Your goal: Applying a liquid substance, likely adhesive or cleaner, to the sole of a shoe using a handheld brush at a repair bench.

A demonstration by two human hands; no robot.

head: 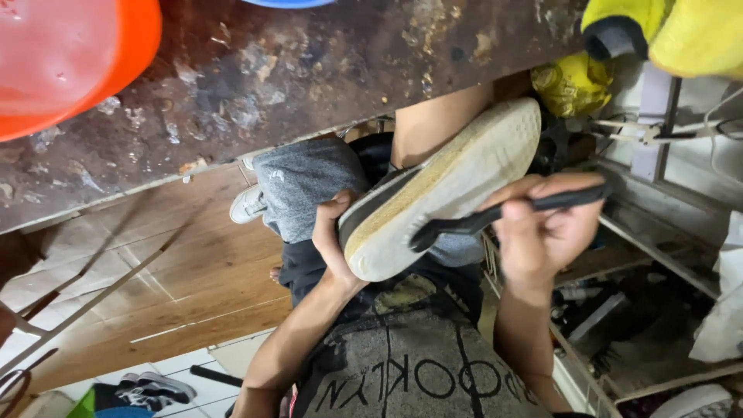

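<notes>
White rubber sole of the shoe [445, 182], gripped in our left hand [331, 236], is still yellowed while our right hand [546, 228] clasps the black brush [495, 217] against it.

Even, soft light fills the scene, brightest on the pale shoe sole [445, 190] at the centre, which shows no harsh glare. Below the worn table [309, 77] the wooden floor carries thin slanted shadows. The orange bowl [66, 54] at the table's upper left looks soft and blurred, and edges bend slightly.
</notes>
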